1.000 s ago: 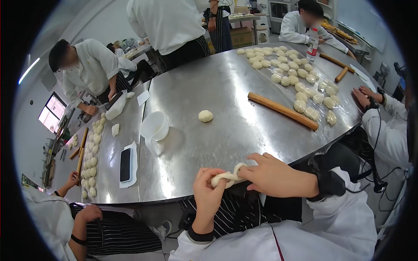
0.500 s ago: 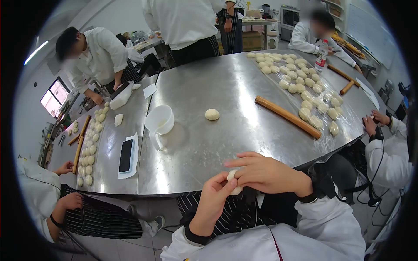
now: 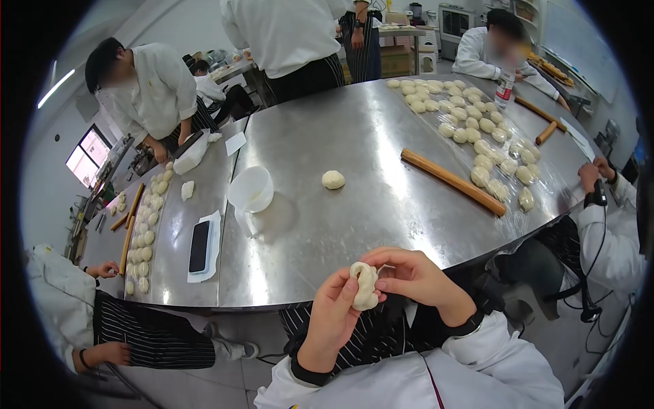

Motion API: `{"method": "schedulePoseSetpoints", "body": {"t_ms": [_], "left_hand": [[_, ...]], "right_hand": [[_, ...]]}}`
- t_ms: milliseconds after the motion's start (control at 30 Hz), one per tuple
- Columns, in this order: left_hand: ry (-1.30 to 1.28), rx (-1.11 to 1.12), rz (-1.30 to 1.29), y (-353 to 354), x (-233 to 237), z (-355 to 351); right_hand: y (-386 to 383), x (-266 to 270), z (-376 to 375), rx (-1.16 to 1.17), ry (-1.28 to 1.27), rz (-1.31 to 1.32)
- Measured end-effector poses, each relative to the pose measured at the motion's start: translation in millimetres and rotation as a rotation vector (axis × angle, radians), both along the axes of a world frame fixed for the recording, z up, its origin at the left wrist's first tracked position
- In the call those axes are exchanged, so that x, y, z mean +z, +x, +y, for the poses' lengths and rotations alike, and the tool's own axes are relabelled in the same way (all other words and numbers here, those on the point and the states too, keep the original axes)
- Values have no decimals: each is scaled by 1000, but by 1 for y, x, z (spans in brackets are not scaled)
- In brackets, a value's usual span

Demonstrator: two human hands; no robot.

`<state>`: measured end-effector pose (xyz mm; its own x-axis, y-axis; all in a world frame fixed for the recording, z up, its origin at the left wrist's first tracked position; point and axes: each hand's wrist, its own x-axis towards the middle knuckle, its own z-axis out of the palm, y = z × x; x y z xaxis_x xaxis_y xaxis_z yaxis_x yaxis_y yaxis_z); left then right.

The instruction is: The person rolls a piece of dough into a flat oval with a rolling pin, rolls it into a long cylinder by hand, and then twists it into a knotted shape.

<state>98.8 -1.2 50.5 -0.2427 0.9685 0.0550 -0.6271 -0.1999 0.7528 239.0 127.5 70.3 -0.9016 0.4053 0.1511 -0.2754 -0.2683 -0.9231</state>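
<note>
A piece of pale dough (image 3: 366, 285) is held between my two hands, just off the near table edge. It looks folded, with a hollow opening at its upper left. My left hand (image 3: 331, 303) grips its left side, the thumb against its face. The fingers of my right hand (image 3: 412, 276) pinch its right and upper side. One round dough ball (image 3: 333, 180) rests alone on the steel table (image 3: 306, 238) beyond my hands. A white plastic measuring cup (image 3: 251, 191) with a handle stands left of that ball.
Many dough balls (image 3: 470, 123) lie under plastic wrap at the right, beside a wooden rolling pin (image 3: 453, 182). A phone (image 3: 199, 247) rests at the left, near another row of dough balls (image 3: 144, 232). A water bottle (image 3: 504, 88) stands far right. Several people work around the table.
My right hand has turned from lying over the dough to pinching its side. The dough has come up into view, showing its folded shape and opening.
</note>
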Motion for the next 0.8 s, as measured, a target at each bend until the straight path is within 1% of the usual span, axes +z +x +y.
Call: {"method": "schedulePoseSetpoints", "body": {"t_ms": [67, 167, 267, 367, 433, 500, 567, 600, 633, 667, 733, 800], "left_hand": [[-37, 44, 47, 4, 3, 0], [-30, 125, 110, 1, -1, 0], [-62, 213, 214, -1, -4, 0], [-96, 244, 307, -1, -7, -1], [-115, 281, 352, 5, -1, 1], [-64, 375, 569, 8, -4, 2], [36, 479, 804, 13, -4, 5], [35, 473, 798, 14, -4, 5], [32, 468, 790, 16, -5, 4], [28, 466, 781, 16, -5, 3], [30, 526, 897, 18, 0, 3], [15, 553, 990, 19, 2, 1]], "right_hand": [[-1, -8, 2, -30, 34, -9], [-2, -18, -1, -163, 151, -10], [-8, -34, -6, -317, 162, 254], [0, -27, -5, -295, 416, 373], [4, -4, -10, -249, 662, 314], [1, 14, -11, -194, 874, 272], [-8, 13, -13, -283, 841, 247], [-11, 13, -13, -327, 825, 234], [-10, 17, -16, -408, 741, 90], [-11, 14, -14, -392, 650, 49], [-14, 0, -8, -362, 460, -35], [-11, -14, -7, -190, 286, -12]]}}
